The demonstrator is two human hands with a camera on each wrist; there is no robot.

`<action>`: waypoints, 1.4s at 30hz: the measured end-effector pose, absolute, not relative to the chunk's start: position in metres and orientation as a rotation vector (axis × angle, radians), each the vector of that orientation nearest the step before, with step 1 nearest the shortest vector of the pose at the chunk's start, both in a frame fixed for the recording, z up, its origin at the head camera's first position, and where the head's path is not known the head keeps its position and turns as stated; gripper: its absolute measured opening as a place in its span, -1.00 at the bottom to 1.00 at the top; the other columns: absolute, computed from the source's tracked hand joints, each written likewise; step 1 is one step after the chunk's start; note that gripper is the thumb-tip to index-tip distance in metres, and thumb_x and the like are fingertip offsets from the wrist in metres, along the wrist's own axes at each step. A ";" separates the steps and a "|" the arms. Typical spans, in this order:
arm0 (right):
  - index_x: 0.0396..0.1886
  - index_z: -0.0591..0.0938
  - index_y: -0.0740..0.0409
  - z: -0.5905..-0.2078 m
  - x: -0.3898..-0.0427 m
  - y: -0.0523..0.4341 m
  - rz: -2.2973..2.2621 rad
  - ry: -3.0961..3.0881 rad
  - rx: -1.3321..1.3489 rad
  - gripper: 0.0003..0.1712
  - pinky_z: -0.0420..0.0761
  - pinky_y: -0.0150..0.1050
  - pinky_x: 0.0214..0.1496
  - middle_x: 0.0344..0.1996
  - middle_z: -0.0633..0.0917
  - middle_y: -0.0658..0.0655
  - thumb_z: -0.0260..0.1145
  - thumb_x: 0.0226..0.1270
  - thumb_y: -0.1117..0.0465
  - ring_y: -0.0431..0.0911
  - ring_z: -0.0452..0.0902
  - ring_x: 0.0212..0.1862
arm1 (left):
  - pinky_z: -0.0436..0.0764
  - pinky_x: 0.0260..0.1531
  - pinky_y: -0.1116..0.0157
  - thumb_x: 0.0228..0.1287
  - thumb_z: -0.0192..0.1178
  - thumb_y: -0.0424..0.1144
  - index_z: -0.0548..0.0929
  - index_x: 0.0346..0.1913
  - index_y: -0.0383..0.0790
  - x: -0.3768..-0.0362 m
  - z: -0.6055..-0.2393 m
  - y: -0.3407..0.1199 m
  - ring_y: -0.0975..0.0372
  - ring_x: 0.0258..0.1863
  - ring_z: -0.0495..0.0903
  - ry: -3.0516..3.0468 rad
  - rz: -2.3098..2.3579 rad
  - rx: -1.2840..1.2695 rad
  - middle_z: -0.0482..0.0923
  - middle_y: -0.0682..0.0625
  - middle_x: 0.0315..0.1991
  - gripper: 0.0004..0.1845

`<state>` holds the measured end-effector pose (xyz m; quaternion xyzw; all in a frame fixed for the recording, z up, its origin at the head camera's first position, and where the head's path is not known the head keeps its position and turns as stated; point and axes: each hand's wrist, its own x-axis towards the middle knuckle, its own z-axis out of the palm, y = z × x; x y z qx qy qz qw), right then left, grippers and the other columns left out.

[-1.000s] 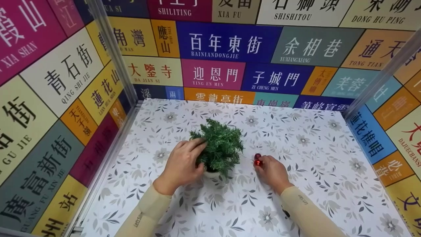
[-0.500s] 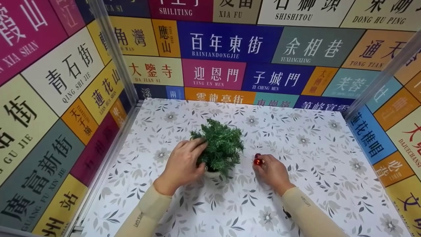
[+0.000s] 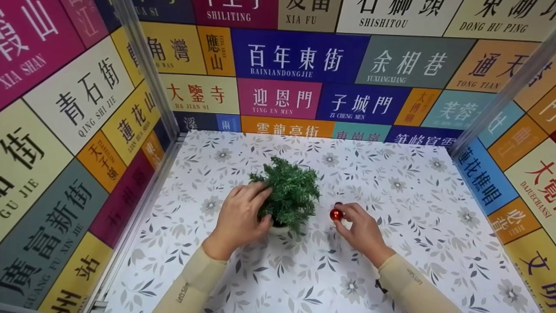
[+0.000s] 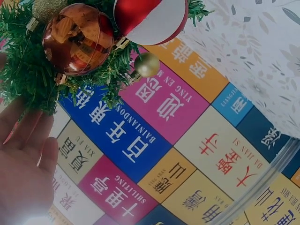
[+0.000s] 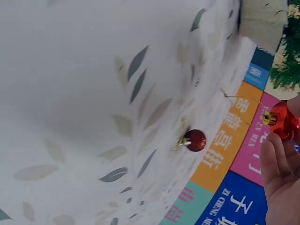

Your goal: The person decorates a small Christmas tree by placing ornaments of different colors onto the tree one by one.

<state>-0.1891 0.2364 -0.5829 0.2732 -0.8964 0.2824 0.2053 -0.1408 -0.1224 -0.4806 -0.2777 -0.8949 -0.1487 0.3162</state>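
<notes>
A small artificial Christmas tree in a pale pot stands mid-table. My left hand holds its left side, fingertips hidden in the foliage and thumb near the pot rim. On the tree, the left wrist view shows a copper bauble, a red and white bauble and a small gold one. Right of the tree, my right hand pinches a shiny red bauble between thumb and fingers; its gold string loop dangles free. A smaller dark red bauble lies on the table just beyond.
A white floral cloth covers the table. Walls printed with colourful name signs rise at the back, left and right. Clear-looking corner posts stand where the walls meet.
The shiny red bauble has shifted slightly left and looks larger in my right hand, now overlapping most of the dark red bauble. My left hand and the tree stay put.
</notes>
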 end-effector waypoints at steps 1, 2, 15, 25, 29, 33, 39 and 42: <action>0.14 0.66 0.09 -0.581 -0.187 0.235 0.815 -2.496 0.770 -0.50 0.69 -0.23 -0.25 -0.06 0.61 0.00 0.50 0.17 0.24 -0.17 0.67 -0.25 | 0.38 0.22 0.06 0.01 0.35 -0.08 0.62 0.21 -0.28 -0.141 -0.480 -0.122 0.02 0.20 0.50 -2.353 -0.394 -0.723 0.53 -0.17 0.22 -0.36; 0.16 0.65 0.06 -0.579 -0.186 0.233 0.841 -2.493 0.777 -0.50 0.69 -0.23 -0.23 -0.06 0.61 -0.01 0.50 0.18 0.24 -0.19 0.66 -0.25 | 0.38 0.22 0.06 0.02 0.35 -0.08 0.62 0.20 -0.28 -0.141 -0.480 -0.121 0.02 0.19 0.50 -2.349 -0.396 -0.718 0.54 -0.17 0.21 -0.37; 0.14 0.62 0.06 -0.551 -0.168 0.213 1.226 -2.451 0.897 -0.57 0.68 -0.26 -0.14 -0.01 0.59 -0.06 0.43 0.28 0.22 -0.20 0.62 -0.20 | 0.46 0.12 0.06 0.03 0.34 -0.13 0.69 0.05 -0.26 -0.142 -0.480 -0.114 0.03 0.04 0.58 -2.201 -0.464 -0.681 0.62 -0.12 0.06 -0.52; 0.13 0.59 0.07 -0.531 -0.157 0.194 1.415 -2.357 0.967 -0.54 0.69 -0.23 -0.18 -0.06 0.64 -0.04 0.45 0.23 0.35 -0.14 0.64 -0.19 | 0.50 0.07 0.06 -0.01 0.38 -0.19 0.69 -0.01 -0.23 -0.138 -0.480 -0.103 0.03 -0.01 0.59 -2.134 -0.495 -0.755 0.62 -0.10 0.00 -0.57; 0.11 0.59 0.20 -0.516 -0.149 0.186 1.468 -2.299 0.988 -0.50 0.70 -0.20 -0.22 -0.12 0.66 0.12 0.44 0.16 0.49 -0.03 0.65 -0.22 | 0.50 0.10 0.07 -0.01 0.37 -0.17 0.71 -0.10 -0.24 -0.137 -0.483 -0.098 0.02 0.02 0.58 -2.134 -0.459 -0.794 0.61 -0.13 0.03 -0.63; 0.16 0.59 0.24 -0.499 -0.139 0.177 1.526 -2.262 1.015 -0.46 0.70 -0.16 -0.22 -0.09 0.63 0.24 0.41 0.15 0.55 0.04 0.64 -0.23 | 0.47 0.14 0.06 -0.02 0.39 -0.14 0.71 -0.19 -0.23 -0.136 -0.486 -0.094 0.00 0.07 0.56 -2.113 -0.436 -0.827 0.60 -0.16 0.06 -0.68; 0.11 0.58 0.28 -0.488 -0.134 0.170 1.605 -2.265 1.050 -0.54 0.70 -0.14 -0.20 -0.08 0.62 0.24 0.40 0.20 0.52 0.05 0.64 -0.20 | 0.49 0.13 0.01 -0.02 0.43 -0.07 0.69 -0.34 -0.20 -0.134 -0.491 -0.087 -0.01 0.11 0.55 -2.068 -0.430 -0.872 0.61 -0.15 0.07 -0.72; 0.09 0.56 0.36 -0.487 -0.133 0.167 1.639 -2.258 1.074 -0.57 0.70 -0.11 -0.18 -0.10 0.63 0.24 0.40 0.20 0.51 0.05 0.64 -0.18 | 0.48 0.15 0.01 -0.02 0.45 0.02 0.68 -0.40 -0.19 -0.134 -0.494 -0.085 -0.01 0.12 0.55 -2.076 -0.432 -0.884 0.61 -0.15 0.08 -0.67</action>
